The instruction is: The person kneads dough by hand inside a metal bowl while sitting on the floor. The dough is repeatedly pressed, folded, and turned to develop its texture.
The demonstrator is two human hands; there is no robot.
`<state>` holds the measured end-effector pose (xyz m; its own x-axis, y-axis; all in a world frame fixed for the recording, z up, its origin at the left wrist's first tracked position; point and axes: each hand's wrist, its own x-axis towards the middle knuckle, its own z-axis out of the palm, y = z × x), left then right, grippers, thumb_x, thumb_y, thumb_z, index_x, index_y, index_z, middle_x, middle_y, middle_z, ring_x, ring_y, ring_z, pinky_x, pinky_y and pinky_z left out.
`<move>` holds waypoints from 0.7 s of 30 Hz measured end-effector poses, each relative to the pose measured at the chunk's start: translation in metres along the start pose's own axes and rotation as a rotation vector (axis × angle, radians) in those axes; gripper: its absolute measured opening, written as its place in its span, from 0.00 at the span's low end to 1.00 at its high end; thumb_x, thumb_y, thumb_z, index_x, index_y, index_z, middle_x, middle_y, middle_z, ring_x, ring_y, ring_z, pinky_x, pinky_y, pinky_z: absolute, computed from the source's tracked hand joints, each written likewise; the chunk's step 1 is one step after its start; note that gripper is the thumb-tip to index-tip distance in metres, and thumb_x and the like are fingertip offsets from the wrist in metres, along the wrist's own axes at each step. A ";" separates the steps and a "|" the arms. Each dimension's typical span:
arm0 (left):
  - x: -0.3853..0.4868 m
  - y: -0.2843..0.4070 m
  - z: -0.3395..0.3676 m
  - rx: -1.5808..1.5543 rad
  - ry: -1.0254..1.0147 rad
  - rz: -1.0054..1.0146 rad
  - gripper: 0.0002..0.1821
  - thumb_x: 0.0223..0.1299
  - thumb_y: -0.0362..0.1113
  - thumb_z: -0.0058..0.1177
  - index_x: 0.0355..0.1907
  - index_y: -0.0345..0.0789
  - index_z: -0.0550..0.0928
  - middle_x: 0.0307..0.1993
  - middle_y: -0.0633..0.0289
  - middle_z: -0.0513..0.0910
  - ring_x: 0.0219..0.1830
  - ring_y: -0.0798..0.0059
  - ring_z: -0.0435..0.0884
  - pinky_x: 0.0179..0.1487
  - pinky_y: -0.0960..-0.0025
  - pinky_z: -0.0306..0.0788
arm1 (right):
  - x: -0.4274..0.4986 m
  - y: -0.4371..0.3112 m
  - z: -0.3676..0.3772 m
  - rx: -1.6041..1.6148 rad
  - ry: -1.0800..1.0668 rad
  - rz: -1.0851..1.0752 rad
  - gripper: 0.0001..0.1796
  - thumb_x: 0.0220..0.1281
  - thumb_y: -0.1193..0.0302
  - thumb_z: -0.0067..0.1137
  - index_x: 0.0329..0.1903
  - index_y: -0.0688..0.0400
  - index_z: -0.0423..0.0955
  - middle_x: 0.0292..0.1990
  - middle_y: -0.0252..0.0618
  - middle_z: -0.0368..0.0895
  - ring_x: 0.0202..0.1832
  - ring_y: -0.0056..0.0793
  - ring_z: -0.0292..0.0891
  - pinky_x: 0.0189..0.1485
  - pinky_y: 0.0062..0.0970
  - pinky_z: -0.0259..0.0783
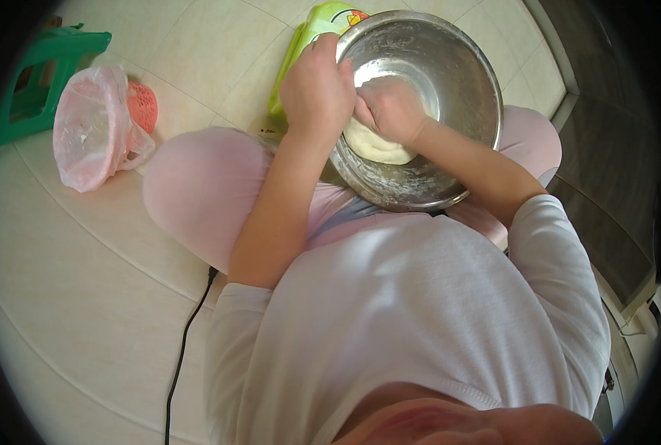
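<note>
A large stainless steel mixing bowl [453, 61] rests tilted between my bent legs, its inner wall smeared with flour and dough residue. My left hand [318, 89] grips the bowl's left rim, the thumb over the inner side. Inside, a pale, smooth lump of dough [378, 147] lies toward the lower left of the bowl. My right hand [394, 105] presses down on the dough's upper part, curled into a fist. Its fingertips are hidden beneath the hand.
A green and yellow packet [291, 72] lies behind the bowl's left side. Off to the left stand a pink basket bin with a plastic liner [88, 128] and a green plastic stool [58, 83]. A black cable [183, 345] runs along the tiled floor [85, 278]. Dark panels [603, 161] border the right side.
</note>
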<state>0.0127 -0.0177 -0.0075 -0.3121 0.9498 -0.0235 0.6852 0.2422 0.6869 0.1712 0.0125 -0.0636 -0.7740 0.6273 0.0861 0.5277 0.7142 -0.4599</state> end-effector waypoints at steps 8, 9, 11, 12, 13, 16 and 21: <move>0.010 -0.005 0.003 -0.073 0.001 -0.022 0.19 0.58 0.38 0.59 0.52 0.36 0.78 0.43 0.52 0.83 0.47 0.50 0.82 0.47 0.53 0.75 | 0.038 0.008 0.009 0.172 0.245 0.548 0.23 0.67 0.54 0.48 0.25 0.56 0.82 0.25 0.49 0.82 0.27 0.47 0.78 0.33 0.38 0.74; 0.010 -0.003 0.002 -0.063 0.003 -0.020 0.19 0.59 0.38 0.59 0.52 0.36 0.78 0.44 0.52 0.83 0.47 0.50 0.82 0.47 0.53 0.75 | 0.040 0.006 0.005 0.264 0.279 0.618 0.23 0.67 0.54 0.48 0.26 0.56 0.82 0.26 0.50 0.82 0.27 0.47 0.77 0.34 0.37 0.74; 0.010 -0.001 0.001 -0.044 0.007 -0.015 0.18 0.59 0.38 0.59 0.51 0.36 0.79 0.44 0.53 0.83 0.47 0.51 0.82 0.47 0.52 0.75 | 0.038 0.008 -0.016 0.659 0.290 0.825 0.24 0.67 0.52 0.49 0.28 0.58 0.82 0.26 0.43 0.83 0.27 0.37 0.77 0.37 0.32 0.73; 0.009 0.000 0.001 -0.032 0.016 -0.004 0.17 0.59 0.38 0.59 0.51 0.36 0.79 0.44 0.53 0.83 0.46 0.51 0.82 0.47 0.52 0.75 | 0.035 0.009 -0.022 0.880 0.336 0.890 0.24 0.67 0.52 0.50 0.28 0.59 0.81 0.26 0.40 0.83 0.26 0.34 0.76 0.36 0.32 0.72; 0.009 0.001 0.000 -0.020 0.024 0.007 0.17 0.59 0.38 0.59 0.50 0.36 0.79 0.43 0.53 0.84 0.46 0.51 0.82 0.47 0.52 0.75 | 0.030 0.012 -0.028 1.103 0.380 0.949 0.25 0.68 0.53 0.50 0.27 0.61 0.80 0.27 0.38 0.83 0.26 0.31 0.75 0.36 0.32 0.71; 0.007 0.000 -0.001 0.001 0.046 0.004 0.16 0.58 0.38 0.59 0.49 0.37 0.80 0.41 0.54 0.84 0.44 0.51 0.83 0.45 0.53 0.76 | -0.001 0.011 -0.046 0.962 0.252 0.679 0.26 0.69 0.51 0.50 0.33 0.60 0.85 0.33 0.37 0.86 0.31 0.28 0.78 0.40 0.26 0.72; 0.005 -0.005 -0.001 0.050 0.078 -0.037 0.16 0.58 0.39 0.60 0.49 0.37 0.80 0.38 0.54 0.85 0.43 0.52 0.84 0.44 0.53 0.76 | -0.051 -0.011 -0.087 0.508 -0.070 0.462 0.29 0.66 0.46 0.56 0.36 0.63 0.85 0.29 0.44 0.85 0.28 0.29 0.77 0.36 0.28 0.73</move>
<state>0.0070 -0.0144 -0.0102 -0.3867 0.9222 0.0094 0.7033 0.2883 0.6498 0.2356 -0.0003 0.0142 -0.5386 0.7989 -0.2677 0.5928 0.1335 -0.7942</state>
